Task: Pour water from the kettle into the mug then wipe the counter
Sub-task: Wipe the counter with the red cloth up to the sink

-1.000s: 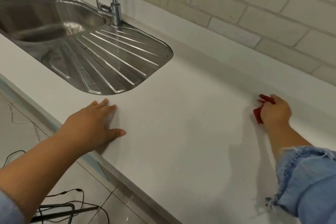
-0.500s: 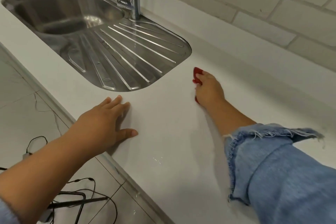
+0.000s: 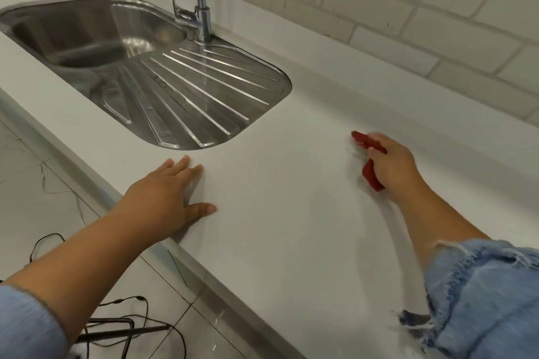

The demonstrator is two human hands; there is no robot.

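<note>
My right hand [image 3: 392, 163] grips a small red cloth [image 3: 370, 175] and presses it on the white counter [image 3: 291, 227], right of the sink. Red cloth shows above and below my fingers. My left hand [image 3: 166, 198] lies flat on the counter near its front edge, fingers straight, just below the sink's draining board. Neither kettle nor mug is in view.
A steel sink [image 3: 87, 35] with a ribbed draining board [image 3: 198, 96] and a chrome tap [image 3: 202, 0] sits at the upper left. A white brick wall [image 3: 408, 9] runs behind the counter. Black cables [image 3: 131, 315] lie on the tiled floor below.
My right hand has swept the red cloth from far right to beside the draining board and now back toward the right. My left hand has stayed flat on the counter.
</note>
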